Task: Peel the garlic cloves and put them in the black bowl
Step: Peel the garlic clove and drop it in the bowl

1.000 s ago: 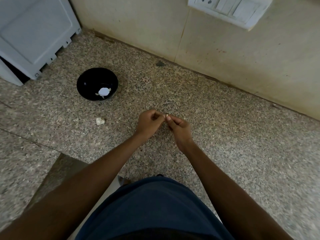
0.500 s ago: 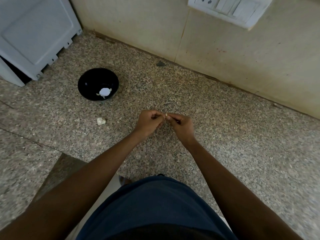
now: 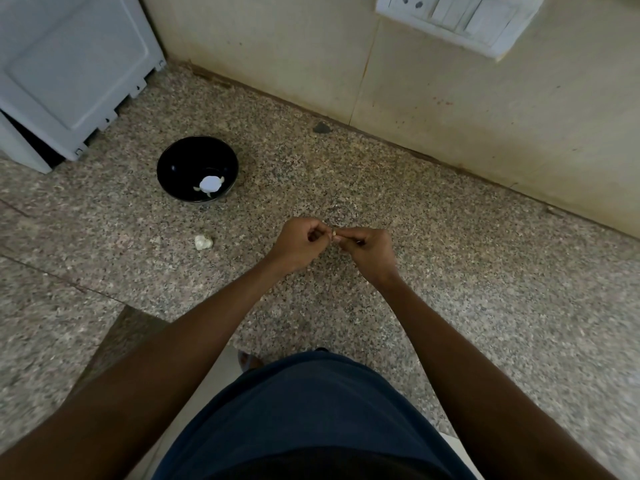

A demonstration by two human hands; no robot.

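A small pale garlic clove (image 3: pixel 334 233) is pinched between the fingertips of my left hand (image 3: pixel 298 244) and my right hand (image 3: pixel 367 250), just above the speckled granite counter (image 3: pixel 450 271); most of the clove is hidden by my fingers. The black bowl (image 3: pixel 180 168) stands to the upper left of my hands, with pale peeled cloves (image 3: pixel 210 184) at its bottom. A white garlic piece (image 3: pixel 203 242) lies on the counter below the bowl, left of my left hand.
A grey appliance (image 3: pixel 69 71) fills the far left corner behind the bowl. A beige wall (image 3: pixel 450 98) with a white switch plate (image 3: pixel 460 19) runs along the back. The counter's near edge (image 3: pixel 114 327) steps down at lower left.
Both hands have stayed together on the clove, with small finger movements. The view has shifted slightly; the bowl and loose piece have not moved.
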